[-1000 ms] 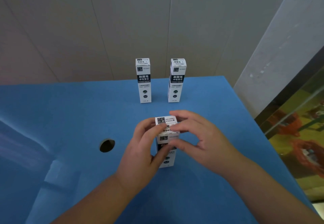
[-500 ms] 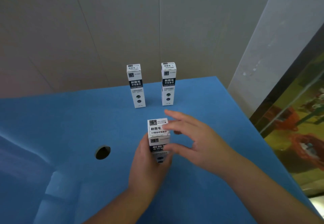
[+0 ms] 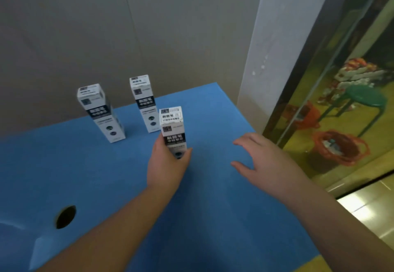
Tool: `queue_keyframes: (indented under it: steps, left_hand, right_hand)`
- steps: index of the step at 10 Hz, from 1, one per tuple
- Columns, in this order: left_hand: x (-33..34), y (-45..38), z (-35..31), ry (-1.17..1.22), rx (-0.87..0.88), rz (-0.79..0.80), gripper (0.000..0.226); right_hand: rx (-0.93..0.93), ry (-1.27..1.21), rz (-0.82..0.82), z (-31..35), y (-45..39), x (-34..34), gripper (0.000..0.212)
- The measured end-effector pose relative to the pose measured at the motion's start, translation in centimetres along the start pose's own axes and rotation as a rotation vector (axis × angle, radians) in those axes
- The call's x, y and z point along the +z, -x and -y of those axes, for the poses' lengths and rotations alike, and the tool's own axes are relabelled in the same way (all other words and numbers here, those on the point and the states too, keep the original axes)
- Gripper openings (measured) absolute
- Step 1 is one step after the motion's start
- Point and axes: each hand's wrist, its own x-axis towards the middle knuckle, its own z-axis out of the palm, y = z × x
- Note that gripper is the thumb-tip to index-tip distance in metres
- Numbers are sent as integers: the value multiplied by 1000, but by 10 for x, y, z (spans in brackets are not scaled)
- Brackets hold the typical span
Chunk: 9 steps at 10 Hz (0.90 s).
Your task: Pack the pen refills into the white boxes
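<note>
Two tall white boxes with black labels stand upright at the back of the blue table: one on the left and one to its right. My left hand grips the lower part of a third white box, which stands upright, its top flap shut, just right of the back pair. My right hand hovers over the table to the right of that box, fingers spread and relaxed, holding nothing. No loose pen refills are in sight.
The blue foam table has a round hole at the front left. A grey wall rises behind. Past the table's right edge, behind glass, are a green stool and a red basket.
My right hand has let go of the box top and drawn away to the right. My left hand has carried the box farther back, near the other two. The camera has swung right.
</note>
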Motion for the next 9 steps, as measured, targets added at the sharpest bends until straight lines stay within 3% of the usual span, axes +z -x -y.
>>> queue_keyframes:
  steps: [3,6,7,8,9]
  left_hand:
    - [76,-102,-37,5,38,-32,53]
    - [104,-127,-34,-13,14,-39,61]
    - [106,-125,-24,14,-23,-23,72]
    - [98,-118,-22,12,-100,3,106]
    - [90,-100,-13,-33,-126,-10,116]
  right_hand:
    - [106,-11,22,-54,20,-19,57]
    - [128,-16,97,-74,22,-23,56]
    - [108,-18,105,-72,18,-21,54]
    - [81,-25,106,-67,14,-19,54]
    - [78,-11,122,-60,9,-18,54]
